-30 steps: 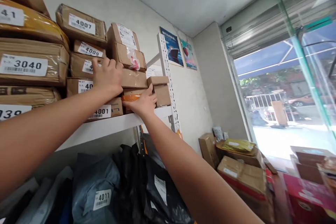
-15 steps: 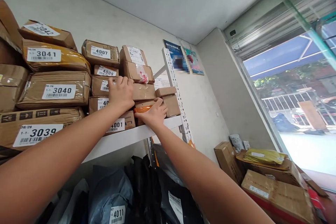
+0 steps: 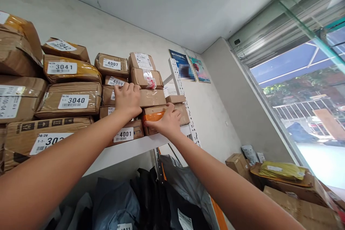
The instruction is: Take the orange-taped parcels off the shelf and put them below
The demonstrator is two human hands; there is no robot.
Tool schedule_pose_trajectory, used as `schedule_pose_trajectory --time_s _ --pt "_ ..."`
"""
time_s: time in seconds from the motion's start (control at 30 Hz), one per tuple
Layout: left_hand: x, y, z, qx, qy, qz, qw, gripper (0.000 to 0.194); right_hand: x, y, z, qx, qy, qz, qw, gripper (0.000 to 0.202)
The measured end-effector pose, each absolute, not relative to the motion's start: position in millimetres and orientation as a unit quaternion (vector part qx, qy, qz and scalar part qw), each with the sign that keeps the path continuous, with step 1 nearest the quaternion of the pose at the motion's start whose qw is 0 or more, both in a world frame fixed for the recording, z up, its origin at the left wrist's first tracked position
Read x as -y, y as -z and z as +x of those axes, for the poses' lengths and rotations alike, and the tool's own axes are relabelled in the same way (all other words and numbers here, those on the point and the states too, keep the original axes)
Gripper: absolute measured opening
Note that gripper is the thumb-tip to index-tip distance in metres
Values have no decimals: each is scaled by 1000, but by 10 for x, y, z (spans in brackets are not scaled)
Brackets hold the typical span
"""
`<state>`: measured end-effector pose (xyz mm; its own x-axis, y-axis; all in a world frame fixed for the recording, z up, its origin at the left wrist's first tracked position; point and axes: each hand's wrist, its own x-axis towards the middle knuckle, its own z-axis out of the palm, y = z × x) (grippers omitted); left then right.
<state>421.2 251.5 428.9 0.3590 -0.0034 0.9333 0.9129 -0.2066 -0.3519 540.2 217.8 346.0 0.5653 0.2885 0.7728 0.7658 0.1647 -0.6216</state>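
At the right end of the white shelf, low in a stack of cardboard parcels, sits the box with orange tape, its front edge level with the shelf lip. The right hand lies over its front right corner, fingers curled round the edge and closed on the box. The left hand is pressed flat, fingers together, against the parcels stacked just beside and above, near the one labelled 4009; it grips nothing. Directly on top of the orange-taped box rests a taped brown parcel, and above that another two, the upper with a white shipping label. To my judgement the risk lies there: if the lower box slides out while weight rests on it, the upper parcels could tip forward off the shelf, since only a flat palm braces them. The small box touching its right side could also be dragged along and drop past the perforated upright. Left of the hands the parcel marked 4001 crowds the box, and larger parcels 3040 and 3041 fill the shelf farther left. Below hang dark and grey mail bags, and more cartons sit near the window.
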Motion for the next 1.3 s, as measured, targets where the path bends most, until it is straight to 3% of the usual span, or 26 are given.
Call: schedule_pose_trajectory --time_s 0.2,0.6,0.97,1.13,1.23,1.3 --pt "-2512 -4293 4219 362 433 -650 508 55 -2222 -3402 5427 451 156 -653 588 138" --pt "-2508 -4314 4214 351 451 -650 500 55 -2147 -3433 5370 426 166 -633 625 121" --pt "-2559 -4290 4204 366 450 -645 497 55 -1794 -3440 5506 443 182 -638 603 122" --pt "-2586 -4289 4199 353 452 -652 496 56 -1782 -3460 5525 473 174 -653 565 138" --pt "-2597 -4290 4192 355 454 -645 501 57 -1788 -3546 5683 506 128 -597 609 147" --pt "-2601 -4289 4189 360 455 -641 503 56 -1798 -3611 5894 519 56 -531 667 131"
